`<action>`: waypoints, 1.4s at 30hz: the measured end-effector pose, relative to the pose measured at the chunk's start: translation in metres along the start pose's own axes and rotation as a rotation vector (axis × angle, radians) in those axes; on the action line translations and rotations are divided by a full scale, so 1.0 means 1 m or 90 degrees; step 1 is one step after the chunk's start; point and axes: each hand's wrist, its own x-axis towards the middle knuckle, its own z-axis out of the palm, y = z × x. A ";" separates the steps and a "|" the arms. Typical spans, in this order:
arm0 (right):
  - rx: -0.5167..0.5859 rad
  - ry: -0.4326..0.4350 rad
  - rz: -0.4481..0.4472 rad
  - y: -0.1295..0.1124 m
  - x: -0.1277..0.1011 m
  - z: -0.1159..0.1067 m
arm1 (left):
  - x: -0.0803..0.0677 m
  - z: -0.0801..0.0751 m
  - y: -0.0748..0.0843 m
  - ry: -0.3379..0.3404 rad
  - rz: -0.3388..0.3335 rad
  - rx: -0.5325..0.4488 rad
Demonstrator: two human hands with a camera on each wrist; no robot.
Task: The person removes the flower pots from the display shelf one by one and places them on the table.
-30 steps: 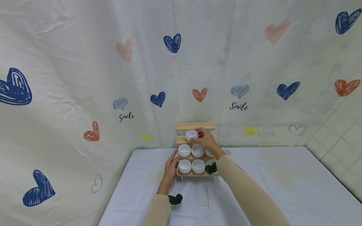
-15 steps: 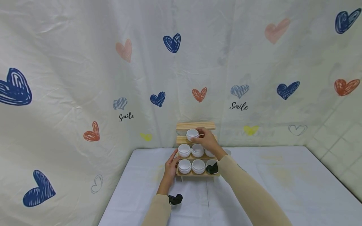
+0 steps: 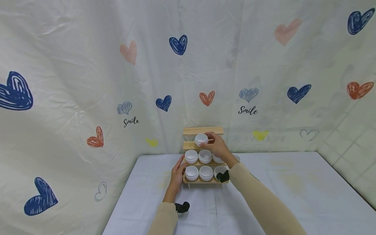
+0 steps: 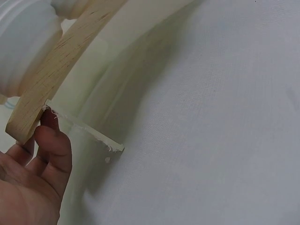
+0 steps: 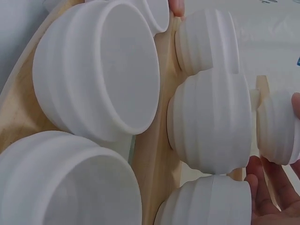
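A tiered wooden stand (image 3: pixel 204 131) carries white round pots on its two lower shelves. My left hand (image 3: pixel 177 173) grips the stand's left end; in the left wrist view its fingers (image 4: pixel 55 143) curl at the end of a wooden plank (image 4: pixel 70 51). With my right hand (image 3: pixel 216 143) I hold a small white pot (image 3: pixel 201 139) by its right side, its open mouth upward, at the second plank from the top. The right wrist view has this pot (image 5: pixel 279 129) between fingers and thumb, beyond the row of pots (image 5: pixel 211 122) on a lower shelf.
Three pots stand on the bottom shelf, among them a middle pot (image 3: pixel 206 173); a black wrist camera (image 3: pixel 223 176) partly covers the right one. My right arm overlaps the shelf above. A white cloth (image 3: pixel 279 189) covers the table, and a heart-patterned curtain (image 3: pixel 223 65) hangs close behind.
My right hand and the white pot have shifted slightly to the right along the plank. The left hand stays in place on the stand.
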 end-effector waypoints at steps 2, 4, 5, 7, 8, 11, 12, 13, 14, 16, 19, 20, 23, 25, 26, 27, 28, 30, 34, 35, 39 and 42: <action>0.005 0.002 0.001 0.000 -0.001 0.000 | 0.000 0.000 0.001 -0.002 -0.003 -0.008; 0.007 0.005 0.000 0.001 -0.002 0.000 | 0.000 -0.001 0.004 -0.008 -0.006 -0.016; 0.009 0.006 -0.001 0.001 -0.002 0.000 | -0.001 -0.002 0.006 -0.011 -0.009 -0.020; 0.010 0.009 -0.005 0.002 -0.003 -0.001 | -0.005 -0.002 0.014 -0.021 -0.010 -0.021; 0.010 0.010 -0.008 0.002 -0.004 -0.002 | -0.007 -0.003 0.018 -0.026 -0.010 -0.019; 0.009 0.012 -0.014 0.003 -0.006 -0.004 | -0.014 -0.003 0.029 -0.035 -0.008 -0.010; 0.006 0.012 -0.015 0.004 -0.007 -0.004 | -0.017 -0.003 0.032 -0.037 -0.005 -0.009; 0.003 0.013 -0.015 0.004 -0.008 -0.005 | -0.018 -0.003 0.033 -0.037 -0.006 -0.008; 0.005 0.014 -0.015 0.005 -0.008 -0.006 | -0.019 -0.002 0.034 -0.037 -0.007 -0.008; 0.005 0.016 -0.018 0.005 -0.010 -0.007 | -0.020 -0.002 0.035 -0.036 -0.008 -0.009; 0.016 0.018 -0.028 0.004 -0.013 -0.010 | -0.019 -0.002 0.033 -0.034 -0.008 -0.008; 0.023 0.019 -0.032 0.003 -0.015 -0.011 | -0.017 -0.002 0.030 -0.033 -0.009 -0.012; 0.031 0.019 -0.038 -0.001 -0.019 -0.014 | -0.010 -0.002 0.019 -0.027 -0.010 -0.029; 0.034 0.021 -0.039 -0.003 -0.022 -0.016 | -0.005 -0.001 0.012 -0.019 -0.009 -0.034; 0.034 0.021 -0.039 -0.004 -0.023 -0.016 | -0.003 -0.001 0.008 -0.014 -0.010 -0.034; 0.032 0.021 -0.040 -0.005 -0.024 -0.017 | -0.002 0.000 0.006 -0.008 -0.008 -0.032; 0.034 0.021 -0.040 -0.006 -0.026 -0.017 | -0.002 0.000 0.004 -0.003 -0.007 -0.029; 0.035 0.023 -0.044 -0.008 -0.028 -0.017 | -0.002 0.000 0.003 0.004 -0.004 -0.018; 0.044 0.025 -0.059 -0.009 -0.034 -0.018 | -0.002 0.001 0.003 0.011 0.000 -0.009; 0.045 0.025 -0.065 -0.009 -0.035 -0.018 | -0.002 0.001 0.004 0.008 0.001 -0.011; 0.055 0.017 -0.079 -0.013 -0.043 -0.020 | -0.008 -0.001 0.017 -0.018 -0.009 -0.020; 0.065 0.014 -0.090 -0.012 -0.046 -0.022 | -0.015 -0.002 0.031 -0.034 -0.018 -0.024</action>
